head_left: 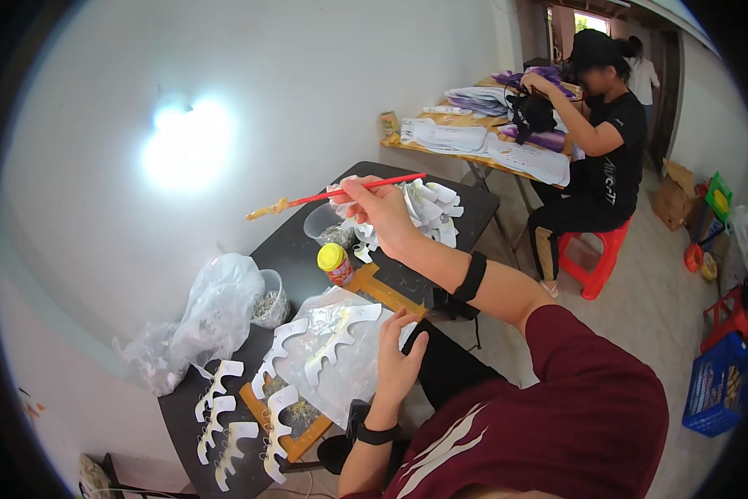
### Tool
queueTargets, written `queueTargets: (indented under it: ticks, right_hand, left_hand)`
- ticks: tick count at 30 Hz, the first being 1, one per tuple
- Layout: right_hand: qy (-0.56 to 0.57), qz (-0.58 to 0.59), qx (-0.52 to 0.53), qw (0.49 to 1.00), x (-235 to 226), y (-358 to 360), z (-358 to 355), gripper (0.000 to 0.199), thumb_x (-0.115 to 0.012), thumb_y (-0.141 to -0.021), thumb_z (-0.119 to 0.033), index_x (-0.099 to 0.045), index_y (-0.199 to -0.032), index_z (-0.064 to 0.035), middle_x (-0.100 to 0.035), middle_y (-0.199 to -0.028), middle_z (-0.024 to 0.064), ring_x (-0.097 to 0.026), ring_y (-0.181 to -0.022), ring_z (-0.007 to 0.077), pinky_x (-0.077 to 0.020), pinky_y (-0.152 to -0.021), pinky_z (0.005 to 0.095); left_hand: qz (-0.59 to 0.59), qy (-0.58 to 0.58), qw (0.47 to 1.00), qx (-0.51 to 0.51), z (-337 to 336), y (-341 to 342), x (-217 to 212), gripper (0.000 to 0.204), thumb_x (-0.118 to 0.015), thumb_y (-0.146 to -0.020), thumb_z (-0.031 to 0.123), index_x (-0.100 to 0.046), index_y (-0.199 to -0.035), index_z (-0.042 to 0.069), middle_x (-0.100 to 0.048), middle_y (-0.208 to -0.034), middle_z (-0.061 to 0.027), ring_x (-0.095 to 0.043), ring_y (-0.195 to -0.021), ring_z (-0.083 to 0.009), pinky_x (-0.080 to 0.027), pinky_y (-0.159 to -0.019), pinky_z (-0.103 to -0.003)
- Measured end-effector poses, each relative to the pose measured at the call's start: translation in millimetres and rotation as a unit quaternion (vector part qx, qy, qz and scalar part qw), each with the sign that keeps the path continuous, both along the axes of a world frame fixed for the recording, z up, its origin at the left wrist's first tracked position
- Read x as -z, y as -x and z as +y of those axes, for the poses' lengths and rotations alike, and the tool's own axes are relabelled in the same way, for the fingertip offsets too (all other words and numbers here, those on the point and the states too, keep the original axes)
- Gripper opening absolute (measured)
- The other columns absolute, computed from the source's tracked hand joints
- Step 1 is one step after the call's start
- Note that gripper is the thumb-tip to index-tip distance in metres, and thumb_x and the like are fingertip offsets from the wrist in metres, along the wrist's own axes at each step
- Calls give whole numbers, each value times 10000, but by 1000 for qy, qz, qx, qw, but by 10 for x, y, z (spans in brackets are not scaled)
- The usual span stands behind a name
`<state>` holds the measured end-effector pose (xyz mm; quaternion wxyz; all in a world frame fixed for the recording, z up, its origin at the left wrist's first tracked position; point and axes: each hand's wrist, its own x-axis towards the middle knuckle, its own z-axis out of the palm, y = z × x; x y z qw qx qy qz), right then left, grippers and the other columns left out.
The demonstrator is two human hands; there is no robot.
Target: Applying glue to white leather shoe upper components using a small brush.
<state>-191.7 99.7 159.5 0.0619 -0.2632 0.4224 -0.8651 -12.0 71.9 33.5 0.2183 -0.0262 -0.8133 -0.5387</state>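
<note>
My right hand (pixel 376 209) is raised over the far part of the black table (pixel 307 191), its fingers closed round a thin red stick (pixel 314 198). Yellowish, glue-like stuff coats the stick's left end. My left hand (pixel 399 359) is lower, fingers apart and holding nothing, by the right edge of a clear plastic sheet (pixel 341 399). White scalloped strips (pixel 341 339) with yellowish smears lie on that sheet. More strips (pixel 216 420), with small wire loops along their edges, lie to its left. A pile of white pieces (pixel 428 208) sits beyond my right hand.
A yellow-lidded jar (pixel 334 262) stands beside a wooden frame (pixel 391 293). Two clear tubs (pixel 272 301) hold small metal bits; plastic bags (pixel 220 303) lie leftward. Another person (pixel 611 125) sits on a red stool (pixel 594 258) at a wooden table (pixel 470 150). A blue crate (pixel 718 391) stands right.
</note>
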Motion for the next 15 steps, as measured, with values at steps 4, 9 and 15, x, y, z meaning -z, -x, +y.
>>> queueTargets:
  ticks: [4, 9, 15]
  right_hand:
    - [-10, -6, -12, 1000, 39, -39, -38, 184, -641, -918, -239, -667, -956, -61, -705, -861, 55, -576, -643, 66, -413, -546, 192]
    - [-17, -18, -27, 999, 165, -27, -69, 190, -637, -922, -239, -662, -966, -56, -705, -877, 65, -576, -645, 66, -415, -555, 189]
    - [-16, -29, -62, 998, 305, -83, -216, 193, -641, -917, -224, -647, -970, -39, -706, -874, 77, -570, -628, 58, -404, -544, 191]
  left_hand:
    - [1, -5, 1000, -8, -11, -45, 19, 310, -663, -830, 113, -593, -1125, 48, -503, -1301, -193, -455, -1241, -337, -350, -1046, -394]
    - [-12, -14, 1000, -14, -15, -86, 68, 297, -657, -838, 108, -596, -1122, 50, -502, -1298, -195, -456, -1241, -336, -353, -1045, -390]
    - [-29, -15, 998, -45, -81, -191, 119, 295, -653, -840, 101, -589, -1123, 54, -505, -1286, -202, -458, -1237, -344, -353, -1042, -392]
